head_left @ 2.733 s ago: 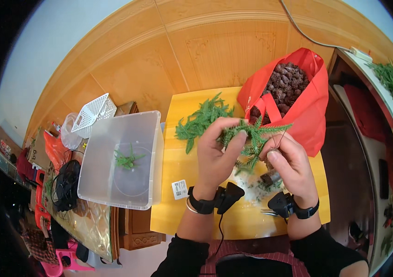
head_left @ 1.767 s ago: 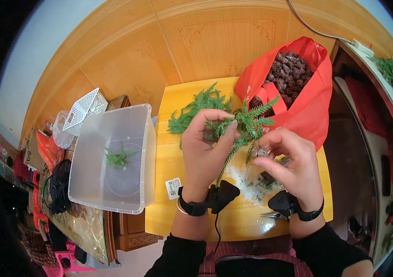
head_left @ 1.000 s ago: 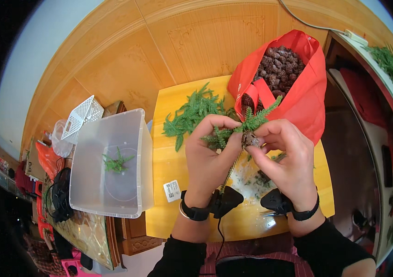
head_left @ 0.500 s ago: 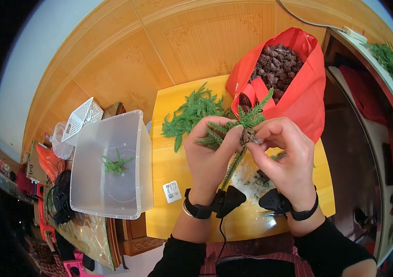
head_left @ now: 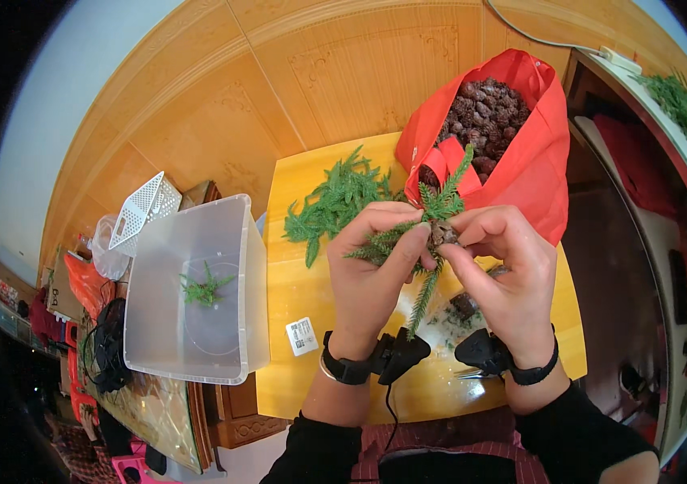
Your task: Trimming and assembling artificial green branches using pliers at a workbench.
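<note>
Over the yellow table, both my hands work on one small bunch of green pine sprigs [head_left: 445,200] with a brown pine cone [head_left: 443,233] at its middle. My left hand [head_left: 366,278] is closed, thumb and fingers pinching the sprigs beside the cone. From the other side, my right hand [head_left: 513,274] has its thumb and forefinger pressed together at the cone's right edge. Sprigs stick out upward, to the left and downward from the cone. Fingers cover part of where the sprigs and cone meet.
A pile of loose green sprigs [head_left: 335,202] lies at the table's far left. Behind my right hand stands a red bag [head_left: 533,177] full of pine cones [head_left: 489,113]. Left of the table, a clear plastic bin [head_left: 154,323] holds one green sprig bunch [head_left: 206,286]. A white label [head_left: 301,335] lies on the table.
The bunch has turned slightly, and its downward sprig has swung to the right. Both hands have shifted a little to the right and keep their pinch.
</note>
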Demonstrator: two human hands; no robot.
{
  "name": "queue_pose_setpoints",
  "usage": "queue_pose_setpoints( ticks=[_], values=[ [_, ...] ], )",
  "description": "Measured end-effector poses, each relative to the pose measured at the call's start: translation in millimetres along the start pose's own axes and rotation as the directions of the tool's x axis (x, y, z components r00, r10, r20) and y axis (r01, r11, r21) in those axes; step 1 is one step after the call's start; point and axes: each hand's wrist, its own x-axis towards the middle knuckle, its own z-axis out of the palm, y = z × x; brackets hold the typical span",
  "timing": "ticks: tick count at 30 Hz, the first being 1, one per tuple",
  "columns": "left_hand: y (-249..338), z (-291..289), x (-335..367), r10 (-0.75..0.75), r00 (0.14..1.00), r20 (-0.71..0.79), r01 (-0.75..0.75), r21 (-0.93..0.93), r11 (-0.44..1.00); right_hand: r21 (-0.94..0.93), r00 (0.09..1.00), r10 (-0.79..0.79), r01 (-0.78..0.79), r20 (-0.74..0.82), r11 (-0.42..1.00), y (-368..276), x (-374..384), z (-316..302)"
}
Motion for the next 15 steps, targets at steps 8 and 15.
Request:
queue_pose_setpoints(
  ticks=[8,15],
  values=[
    [-7,-9,-4,0.125,0.990,0.066,-0.133,0.134,0.982,0.055,0.999,0.026,-0.028,0.023,0.998,-1,0,-2],
    [-3,-3,-8,0.345,0.936,0.071,-0.352,0.211,0.912,0.118,0.995,0.084,-0.091,0.060,0.989,-7,-6,-6]
  ],
)
